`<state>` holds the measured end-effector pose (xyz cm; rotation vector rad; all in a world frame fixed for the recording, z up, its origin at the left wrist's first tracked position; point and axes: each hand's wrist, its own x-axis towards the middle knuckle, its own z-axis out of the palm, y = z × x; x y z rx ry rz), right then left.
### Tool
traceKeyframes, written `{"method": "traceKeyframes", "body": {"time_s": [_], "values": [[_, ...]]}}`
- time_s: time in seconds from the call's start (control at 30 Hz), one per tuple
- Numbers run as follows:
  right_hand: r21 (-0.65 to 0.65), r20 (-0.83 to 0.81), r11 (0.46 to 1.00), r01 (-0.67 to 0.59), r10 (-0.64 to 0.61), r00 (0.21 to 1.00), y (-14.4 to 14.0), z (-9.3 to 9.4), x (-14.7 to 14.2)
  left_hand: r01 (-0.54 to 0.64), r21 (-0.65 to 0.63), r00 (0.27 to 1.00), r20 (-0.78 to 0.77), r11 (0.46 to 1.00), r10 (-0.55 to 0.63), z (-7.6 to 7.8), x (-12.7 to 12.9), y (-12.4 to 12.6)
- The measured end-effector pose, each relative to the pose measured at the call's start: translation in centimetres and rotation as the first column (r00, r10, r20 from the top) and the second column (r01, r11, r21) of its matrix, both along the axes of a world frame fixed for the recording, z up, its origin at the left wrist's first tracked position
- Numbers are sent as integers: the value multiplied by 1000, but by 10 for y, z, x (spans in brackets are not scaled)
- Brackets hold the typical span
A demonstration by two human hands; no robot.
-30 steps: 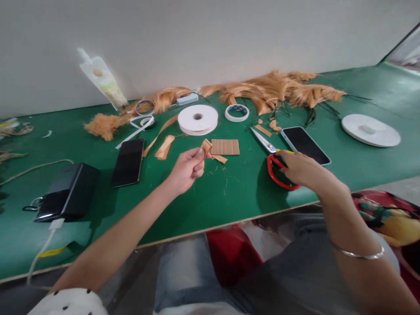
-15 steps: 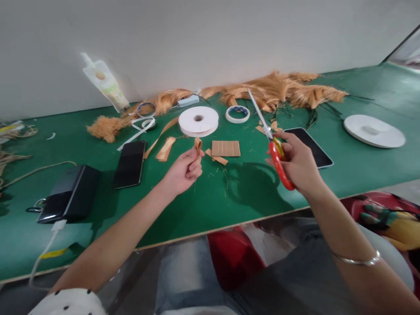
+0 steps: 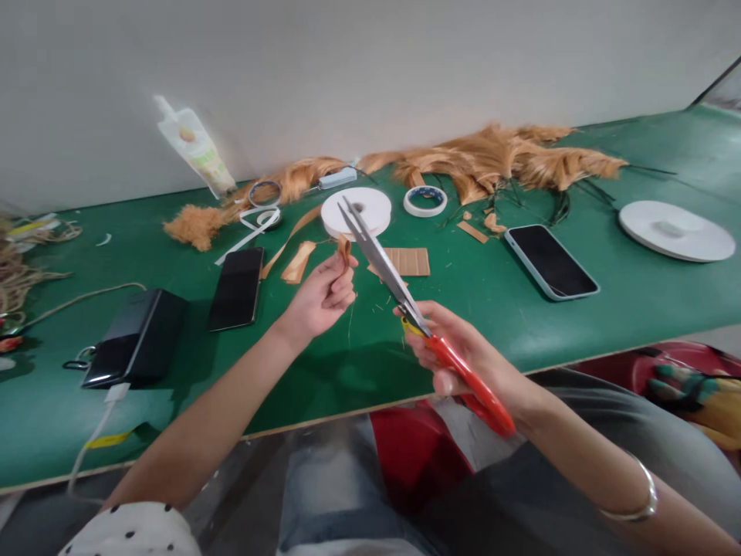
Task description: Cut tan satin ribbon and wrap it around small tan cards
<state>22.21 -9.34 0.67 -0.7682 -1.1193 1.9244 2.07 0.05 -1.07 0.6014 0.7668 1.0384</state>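
My left hand point(image 3: 321, 297) pinches a small tan folded strip point(image 3: 345, 249) above the green table point(image 3: 174, 340), with a few loose fibres hanging below the fingers. My right hand point(image 3: 463, 355) grips red-handled scissors point(image 3: 417, 316); the slightly parted blades point up and left, their tips close to the strip. A tan ribbed rectangle point(image 3: 410, 261) lies on the table just behind the blades.
A white tape roll point(image 3: 370, 207) and a smaller tape ring point(image 3: 425, 201) sit behind. Blond hair bundles point(image 3: 503, 158) line the wall. Two phones point(image 3: 237, 287) point(image 3: 549, 261), a black power bank point(image 3: 136, 340), a white disc point(image 3: 675, 230) and a pouch point(image 3: 194, 150) lie around.
My right hand lifted the scissors off the table beside the right phone and swung them left, in front of me, toward the strip. My left hand stayed almost in place.
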Motion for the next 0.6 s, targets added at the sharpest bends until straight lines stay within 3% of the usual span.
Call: {"method": "traceKeyframes", "body": {"time_s": [0.2,0.6], "values": [[74,19,995,-60,59,998,-3,-11,8,-47,-4,999,-21,999,47,6,-3,1],[-35,1,988,-148,148,989,3,-19,9,-38,75,996,-79,996,44,0,-3,5]]}}
